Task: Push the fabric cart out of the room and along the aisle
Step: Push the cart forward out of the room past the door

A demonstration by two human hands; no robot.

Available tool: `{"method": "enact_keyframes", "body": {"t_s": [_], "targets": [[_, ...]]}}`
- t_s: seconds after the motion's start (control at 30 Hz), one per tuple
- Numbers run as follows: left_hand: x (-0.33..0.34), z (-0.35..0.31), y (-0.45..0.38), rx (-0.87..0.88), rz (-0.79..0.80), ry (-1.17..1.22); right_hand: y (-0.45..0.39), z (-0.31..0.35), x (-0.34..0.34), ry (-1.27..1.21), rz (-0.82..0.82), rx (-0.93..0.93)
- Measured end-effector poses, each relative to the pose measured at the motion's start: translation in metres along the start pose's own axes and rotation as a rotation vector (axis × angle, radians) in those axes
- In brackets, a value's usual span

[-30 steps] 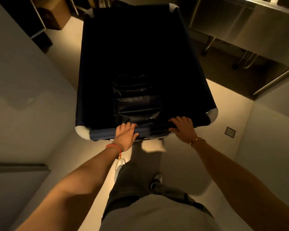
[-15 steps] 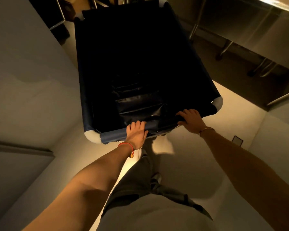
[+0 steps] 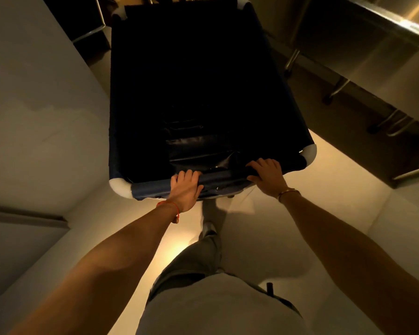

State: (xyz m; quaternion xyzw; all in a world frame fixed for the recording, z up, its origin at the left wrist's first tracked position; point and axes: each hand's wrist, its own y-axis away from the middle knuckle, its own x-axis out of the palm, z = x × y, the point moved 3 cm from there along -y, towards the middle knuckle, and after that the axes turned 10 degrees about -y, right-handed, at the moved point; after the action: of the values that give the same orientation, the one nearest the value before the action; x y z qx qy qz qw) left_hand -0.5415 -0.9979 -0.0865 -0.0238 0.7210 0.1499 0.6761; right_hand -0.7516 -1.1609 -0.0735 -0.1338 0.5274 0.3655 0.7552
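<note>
The fabric cart (image 3: 121, 117) is a deep dark-blue bin with white rounded corner caps, standing straight ahead of me on a pale floor. Its inside is mostly black shadow, with a dark folded sheet lying near the bottom. My left hand (image 3: 185, 188), red cord at the wrist, grips the near rim left of centre. On the same rim further right sits my right hand (image 3: 267, 175), fingers curled over the edge, a thin bracelet on that wrist.
A pale wall (image 3: 41, 112) runs close along the cart's left side. A steel counter (image 3: 382, 52) on tube legs stands to the right, and a shelf frame (image 3: 88, 35) sits at the far left. My leg and shoe step forward below the cart.
The cart has rolled forward and swung slightly, its near rim now tilted up to the right. Both hands kept their grip on the rim. The steel counter has come closer on the right.
</note>
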Motion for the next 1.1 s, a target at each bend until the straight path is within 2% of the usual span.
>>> {"method": "enact_keyframes", "body": {"t_s": [0.77,1.1], "targets": [[-0.034,0.041,-0.144,-0.168,0.016,0.044,-0.184,-0.025,-0.047,0.017,0.065,-0.151],[-0.05,0.041,-0.201,-0.359,0.069,0.105,-0.264,-0.038,-0.073,0.042,0.105,-0.258]]}}
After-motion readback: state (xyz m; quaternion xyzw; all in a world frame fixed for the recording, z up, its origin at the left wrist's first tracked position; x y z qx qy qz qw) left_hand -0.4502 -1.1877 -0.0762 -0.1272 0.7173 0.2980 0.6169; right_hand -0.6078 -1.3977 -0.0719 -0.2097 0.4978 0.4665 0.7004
